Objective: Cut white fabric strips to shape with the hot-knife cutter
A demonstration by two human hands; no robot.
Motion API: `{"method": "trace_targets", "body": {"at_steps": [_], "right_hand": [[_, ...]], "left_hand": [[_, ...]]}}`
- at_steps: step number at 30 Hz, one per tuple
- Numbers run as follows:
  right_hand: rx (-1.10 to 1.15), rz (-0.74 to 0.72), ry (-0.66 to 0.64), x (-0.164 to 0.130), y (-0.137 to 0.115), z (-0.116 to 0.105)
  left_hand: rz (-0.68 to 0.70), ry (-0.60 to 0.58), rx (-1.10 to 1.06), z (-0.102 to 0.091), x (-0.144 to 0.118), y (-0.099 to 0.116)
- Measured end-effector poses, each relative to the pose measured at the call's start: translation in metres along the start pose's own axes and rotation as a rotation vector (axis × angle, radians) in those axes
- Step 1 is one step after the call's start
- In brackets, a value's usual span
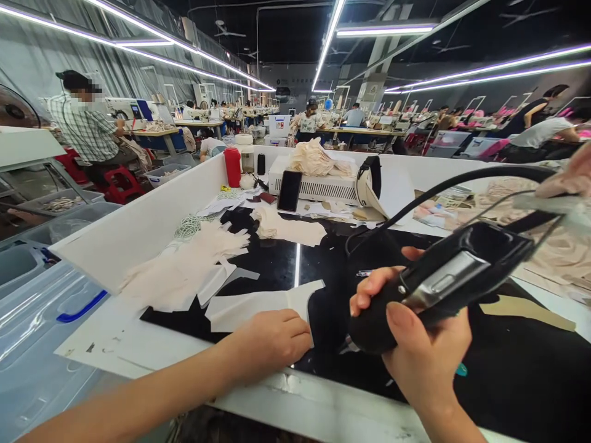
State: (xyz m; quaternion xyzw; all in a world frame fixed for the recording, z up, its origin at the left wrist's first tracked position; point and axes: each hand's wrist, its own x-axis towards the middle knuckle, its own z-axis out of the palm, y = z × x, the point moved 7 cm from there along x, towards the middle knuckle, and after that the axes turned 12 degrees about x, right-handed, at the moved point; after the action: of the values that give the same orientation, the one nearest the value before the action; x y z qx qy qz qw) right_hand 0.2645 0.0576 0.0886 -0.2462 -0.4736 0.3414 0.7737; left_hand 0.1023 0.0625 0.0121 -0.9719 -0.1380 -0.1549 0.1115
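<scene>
1. Gripping a black handheld iron (pixel 443 280), the right hand (pixel 415 344) closes around its padded front end, thumb on top and fingers wrapped beneath; the tool is held tilted just above the near edge of the table (pixel 258 394), right of centre.
2. Its black cord (pixel 443 187) arcs up and away towards the right edge.
3. The left hand (pixel 272 338) lies loosely curled, fingers bent down, pressing a pale fabric piece (pixel 258 304) against the dark work surface (pixel 272 258) near the table's near edge, just left of the iron.
4. A stack of similar pale cut pieces (pixel 184 264) lies along the left side wall of the table.
5. Towards the far edge stand a red bottle (pixel 232 166), a black phone (pixel 289 191) leaning on a white box (pixel 318 184), and crumpled fabric (pixel 316 159) on top of that box.
6. Other people sit at tables well beyond.
</scene>
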Motion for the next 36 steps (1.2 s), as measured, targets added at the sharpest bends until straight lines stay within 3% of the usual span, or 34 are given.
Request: {"method": "trace_targets", "body": {"at_steps": [5, 10, 36], "right_hand": [[0.122, 0.008, -0.031, -0.014, 0.010, 0.017], [0.109, -0.030, 0.015, -0.013, 0.014, 0.023], [0.042, -0.063, 0.066, -0.011, 0.016, 0.024]], "left_hand": [[-0.176, 0.029, -0.153, -0.001, 0.000, -0.009], [-0.232, 0.029, -0.228, -0.001, 0.000, -0.013], [-0.218, 0.041, -0.249, 0.004, -0.003, -0.012]]}}
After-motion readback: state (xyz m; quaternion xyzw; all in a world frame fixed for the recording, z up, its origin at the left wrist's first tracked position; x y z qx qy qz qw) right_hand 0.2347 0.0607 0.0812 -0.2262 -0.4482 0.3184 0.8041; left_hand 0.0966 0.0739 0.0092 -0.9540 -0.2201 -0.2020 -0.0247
